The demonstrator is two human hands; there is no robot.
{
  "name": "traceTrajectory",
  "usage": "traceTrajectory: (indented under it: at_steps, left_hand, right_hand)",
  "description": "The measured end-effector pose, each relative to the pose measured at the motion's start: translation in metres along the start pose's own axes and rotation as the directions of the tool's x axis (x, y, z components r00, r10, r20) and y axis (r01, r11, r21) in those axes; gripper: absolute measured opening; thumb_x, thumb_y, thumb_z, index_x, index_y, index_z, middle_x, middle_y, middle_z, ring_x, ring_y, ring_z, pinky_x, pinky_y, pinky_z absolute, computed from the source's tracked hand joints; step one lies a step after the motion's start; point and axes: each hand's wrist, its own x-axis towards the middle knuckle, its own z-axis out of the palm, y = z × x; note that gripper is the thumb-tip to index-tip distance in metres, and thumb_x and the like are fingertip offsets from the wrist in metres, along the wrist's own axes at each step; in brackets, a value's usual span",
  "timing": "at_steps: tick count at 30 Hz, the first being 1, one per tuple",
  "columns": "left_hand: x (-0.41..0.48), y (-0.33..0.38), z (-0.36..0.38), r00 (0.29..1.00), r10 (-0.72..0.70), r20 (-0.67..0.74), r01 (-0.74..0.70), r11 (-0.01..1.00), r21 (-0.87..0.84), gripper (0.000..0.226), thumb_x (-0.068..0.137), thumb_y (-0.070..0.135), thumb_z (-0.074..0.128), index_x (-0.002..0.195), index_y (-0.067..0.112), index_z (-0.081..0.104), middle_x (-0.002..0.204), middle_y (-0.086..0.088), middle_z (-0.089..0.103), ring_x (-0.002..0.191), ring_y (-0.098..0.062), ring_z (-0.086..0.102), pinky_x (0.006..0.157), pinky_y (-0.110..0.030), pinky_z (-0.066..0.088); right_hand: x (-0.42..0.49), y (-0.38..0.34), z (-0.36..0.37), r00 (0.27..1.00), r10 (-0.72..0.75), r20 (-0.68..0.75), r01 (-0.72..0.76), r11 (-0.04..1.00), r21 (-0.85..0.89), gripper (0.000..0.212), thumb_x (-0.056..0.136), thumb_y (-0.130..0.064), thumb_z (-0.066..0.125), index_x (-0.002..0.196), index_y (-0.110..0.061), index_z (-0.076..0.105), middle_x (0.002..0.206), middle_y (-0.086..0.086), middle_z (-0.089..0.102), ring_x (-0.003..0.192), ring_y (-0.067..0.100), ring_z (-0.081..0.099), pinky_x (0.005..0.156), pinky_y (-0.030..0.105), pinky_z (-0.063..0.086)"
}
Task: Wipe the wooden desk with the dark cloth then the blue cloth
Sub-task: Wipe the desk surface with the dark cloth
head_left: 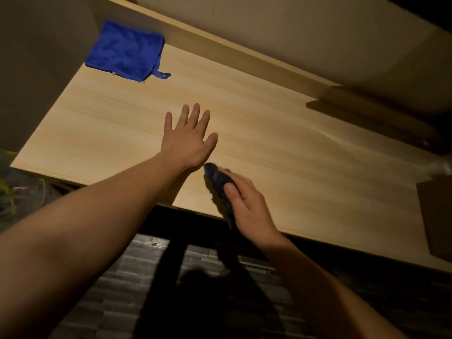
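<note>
The wooden desk (281, 152) fills the middle of the view. My left hand (188, 138) lies flat on it, palm down, fingers spread, holding nothing. Just to its right, near the desk's front edge, my right hand (247, 204) grips the dark cloth (219, 184), which is bunched up and trails down over the edge. The blue cloth (124, 51), folded into a square with a small loop at one corner, lies at the far left back of the desk, well away from both hands.
A raised wooden ledge (244, 52) runs along the back of the desk. A dark box-like object (437, 214) stands at the right front edge. Dark tiled floor (137, 277) lies below the front edge. A clear container (19, 192) sits at the left.
</note>
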Motion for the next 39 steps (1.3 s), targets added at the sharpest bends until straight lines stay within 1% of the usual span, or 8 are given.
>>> traceTrajectory:
  at_steps: [1,4,9,13,17,25,32,39]
  left_hand:
    - [0.001,0.001,0.004,1.0,-0.01,-0.003,0.01,0.999,0.035,0.08,0.103,0.07,0.009,0.171,0.027,0.003,0.179,-0.004,-0.005,0.164,-0.027,-0.009,0.127,-0.062,-0.006]
    - [0.004,0.0,0.011,1.0,-0.02,-0.019,0.022,0.996,0.085,0.084,0.101,0.076,0.003,0.17,0.03,0.0,0.179,-0.002,-0.007,0.164,-0.026,-0.01,0.127,-0.062,-0.005]
    - [0.005,0.0,0.016,0.997,-0.05,-0.051,0.055,0.992,0.114,0.081,0.102,0.076,0.006,0.17,0.033,-0.002,0.179,0.002,-0.009,0.163,-0.022,-0.013,0.128,-0.059,-0.007]
    - [0.005,0.001,0.018,0.995,-0.07,-0.066,0.077,0.99,0.119,0.08,0.102,0.076,0.009,0.17,0.035,-0.002,0.178,0.005,-0.009,0.163,-0.019,-0.015,0.129,-0.058,-0.007]
    - [0.006,0.001,0.019,0.995,-0.074,-0.066,0.083,0.986,0.145,0.08,0.102,0.077,0.009,0.17,0.036,-0.004,0.178,0.006,-0.012,0.163,-0.018,-0.017,0.129,-0.059,-0.004]
    - [0.005,0.001,0.018,0.994,-0.079,-0.07,0.089,0.984,0.157,0.079,0.103,0.077,0.008,0.17,0.037,-0.003,0.178,0.006,-0.01,0.163,-0.017,-0.016,0.13,-0.059,-0.002]
    - [0.004,0.003,0.015,0.995,-0.079,-0.056,0.086,0.987,0.138,0.08,0.102,0.078,0.008,0.17,0.036,-0.003,0.178,0.005,-0.01,0.163,-0.018,-0.016,0.13,-0.059,-0.005]
    - [0.005,0.004,0.013,0.997,-0.06,-0.053,0.066,0.989,0.132,0.081,0.101,0.078,0.006,0.17,0.035,-0.002,0.178,0.003,-0.008,0.163,-0.02,-0.013,0.129,-0.059,-0.006]
  right_hand:
    - [0.015,0.0,-0.012,1.0,-0.016,-0.022,0.015,0.999,-0.034,0.036,0.108,-0.012,0.052,0.143,-0.014,0.06,0.141,0.007,0.06,0.127,0.007,0.052,0.104,0.014,0.037]
    - [0.074,0.013,-0.046,0.997,-0.07,-0.037,0.06,0.972,-0.226,0.037,0.109,-0.018,0.049,0.146,-0.019,0.057,0.146,0.004,0.059,0.136,0.019,0.047,0.111,0.035,0.032]
    - [0.193,0.057,-0.094,0.991,-0.127,-0.03,0.097,0.874,-0.477,0.038,0.112,-0.025,0.042,0.149,-0.022,0.053,0.151,0.001,0.055,0.144,0.022,0.038,0.093,0.029,0.019]
    - [0.273,0.08,-0.121,0.985,-0.16,0.06,0.163,0.776,-0.609,0.038,0.113,-0.03,0.039,0.148,-0.027,0.053,0.157,-0.003,0.048,0.146,0.023,0.035,0.097,0.034,0.021]
    - [0.313,0.092,-0.137,0.97,-0.172,0.174,0.244,0.666,-0.705,0.045,0.11,-0.043,0.039,0.153,-0.03,0.047,0.165,-0.005,0.038,0.149,0.026,0.03,0.108,0.05,0.029]
    - [0.297,0.105,-0.131,0.96,-0.105,0.26,0.271,0.576,-0.771,0.06,0.102,-0.068,0.018,0.159,-0.05,0.02,0.172,-0.012,0.016,0.158,0.022,0.009,0.117,0.058,0.011]
    - [0.236,0.103,-0.12,0.95,-0.091,0.299,0.296,0.568,-0.768,0.059,0.103,-0.065,0.01,0.159,-0.051,0.016,0.173,-0.013,0.01,0.159,0.024,0.004,0.117,0.063,0.009]
    - [0.141,0.099,-0.096,0.944,-0.097,0.315,0.314,0.558,-0.769,0.057,0.106,-0.057,0.014,0.162,-0.047,0.012,0.173,-0.013,0.007,0.159,0.02,0.002,0.117,0.054,0.015]
